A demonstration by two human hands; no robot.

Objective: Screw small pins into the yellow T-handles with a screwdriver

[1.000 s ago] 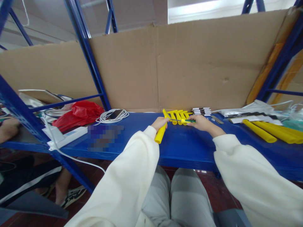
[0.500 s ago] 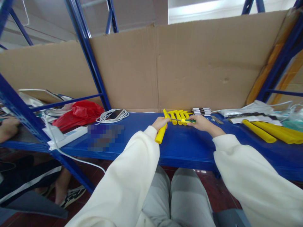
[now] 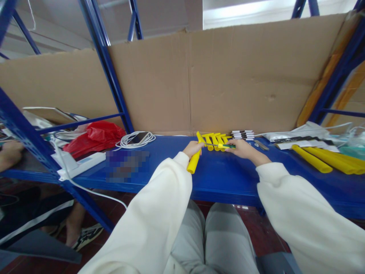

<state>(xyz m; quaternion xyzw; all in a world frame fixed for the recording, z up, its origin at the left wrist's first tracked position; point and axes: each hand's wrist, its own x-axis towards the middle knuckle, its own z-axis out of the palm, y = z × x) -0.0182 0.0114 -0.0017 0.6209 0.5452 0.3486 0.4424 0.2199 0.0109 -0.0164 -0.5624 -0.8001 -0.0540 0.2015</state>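
My left hand (image 3: 193, 148) is wrapped round a yellow handle (image 3: 194, 163), whose wider head points up and away from me. In my right hand (image 3: 240, 148) is a screwdriver (image 3: 224, 145) with a yellow and green grip, held level. Its shaft points left and its tip meets the yellow handle near my left fingers; the exact contact is too small to tell. Just behind the screwdriver, several similar yellow pieces (image 3: 210, 147) lie in a row on the blue shelf (image 3: 225, 179).
Small black-and-white packs (image 3: 242, 134) lie behind my right hand. Long yellow tubes (image 3: 313, 158) and plastic bags are at the right. Coiled white cable (image 3: 121, 143), a power strip (image 3: 85, 166) and a red bag (image 3: 99, 137) are at the left. Another person's hand (image 3: 10, 154) shows far left.
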